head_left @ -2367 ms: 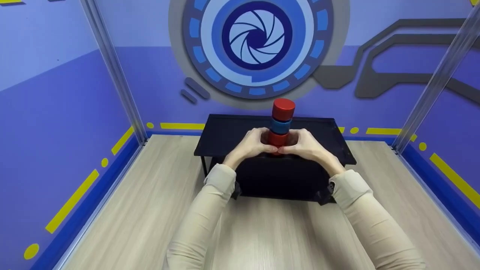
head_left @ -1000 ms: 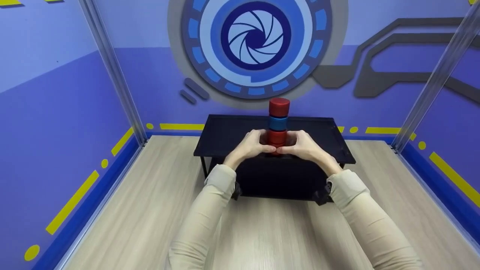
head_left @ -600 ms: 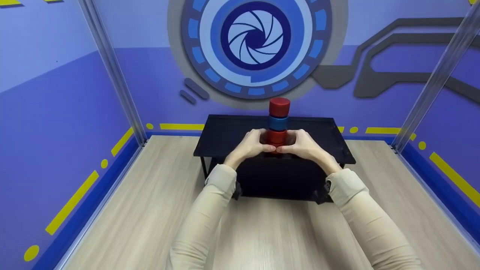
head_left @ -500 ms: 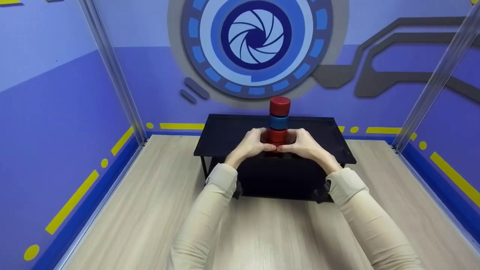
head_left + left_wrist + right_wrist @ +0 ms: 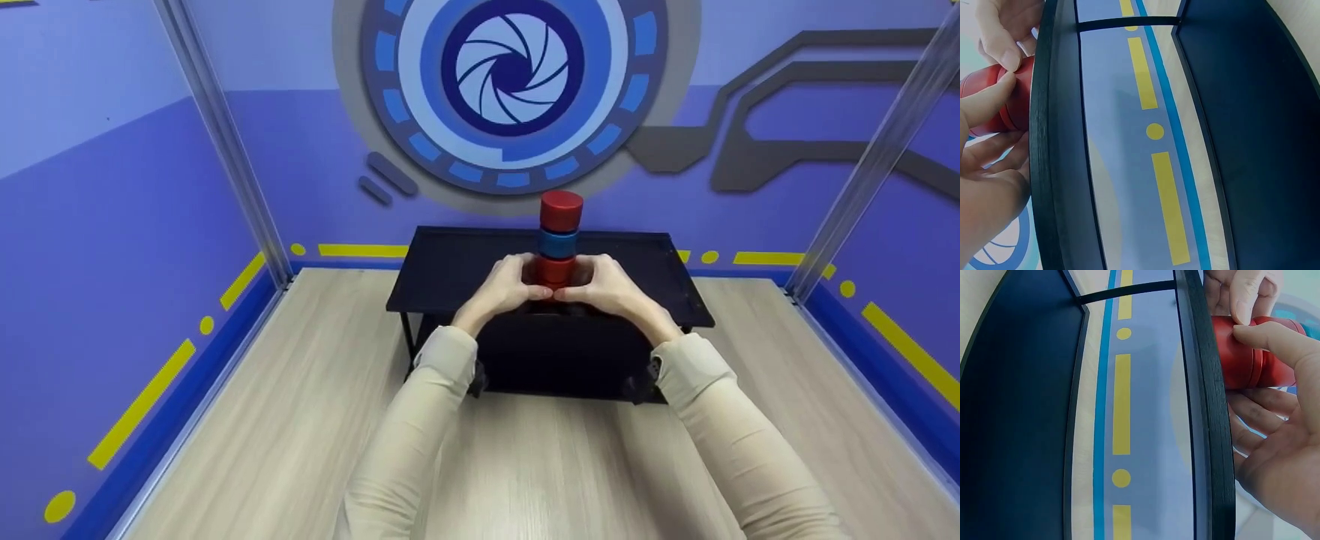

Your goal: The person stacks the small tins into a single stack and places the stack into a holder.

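Observation:
A stack of round blocks stands near the front edge of a black two-level shelf [image 5: 450, 270]. On top is a red cylinder [image 5: 561, 211], above a blue cylinder [image 5: 558, 244]. Below these come red cylinders [image 5: 556, 270], partly hidden by the fingers. My left hand [image 5: 504, 286] grips the lower red part from the left, thumb in front and fingers curled behind. From the right, my right hand [image 5: 611, 286] grips the same part, its thumb tip close to the other. Both wrist views show the bottom red cylinder [image 5: 1234, 354] at the shelf's top board, between thumbs and fingers.
The shelf's lower level [image 5: 555, 360] lies under the hands. Around it is a wood-grain table [image 5: 315, 420], bounded by blue printed walls [image 5: 120, 262] and metal corner posts [image 5: 225, 142].
The stack leaned slightly right at first; its top has shifted a little left and it now stands nearly straight. Both hands keep their hold. In the last second there is only slight view drift.

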A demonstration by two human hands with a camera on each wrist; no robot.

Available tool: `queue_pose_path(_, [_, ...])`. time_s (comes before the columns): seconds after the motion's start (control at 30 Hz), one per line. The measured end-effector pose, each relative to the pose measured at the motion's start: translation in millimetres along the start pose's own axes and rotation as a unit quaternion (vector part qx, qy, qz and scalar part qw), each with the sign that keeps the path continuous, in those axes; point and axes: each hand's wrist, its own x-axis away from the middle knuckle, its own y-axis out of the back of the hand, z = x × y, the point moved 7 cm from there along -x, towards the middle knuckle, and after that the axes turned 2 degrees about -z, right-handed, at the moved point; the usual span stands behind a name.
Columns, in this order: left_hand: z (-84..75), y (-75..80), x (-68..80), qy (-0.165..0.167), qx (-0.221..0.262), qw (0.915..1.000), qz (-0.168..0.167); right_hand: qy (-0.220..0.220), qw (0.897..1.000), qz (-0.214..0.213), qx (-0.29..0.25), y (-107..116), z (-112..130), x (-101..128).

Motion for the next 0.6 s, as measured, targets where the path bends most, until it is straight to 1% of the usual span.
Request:
queue_pose_path(0.2, [2.2, -0.8, 1.0, 0.005, 0.004, 1.0000, -0.005, 0.002, 1.000, -0.002, 0.003, -1.5, 0.4, 1.6])
queue_pose_path(0.43, [1.2, -0.6, 3.5, 0.008, -0.004, 0.9999, -0.006, -0.003, 1.000, -0.001, 0.013, -1.7, -1.0, 3.3])
queue_pose_path(0.6, [2.3, 0.7, 6.4, 0.018, 0.005, 0.9998, -0.006, -0.007, 1.000, -0.002, 0.026, -0.8, 1.2, 6.2])
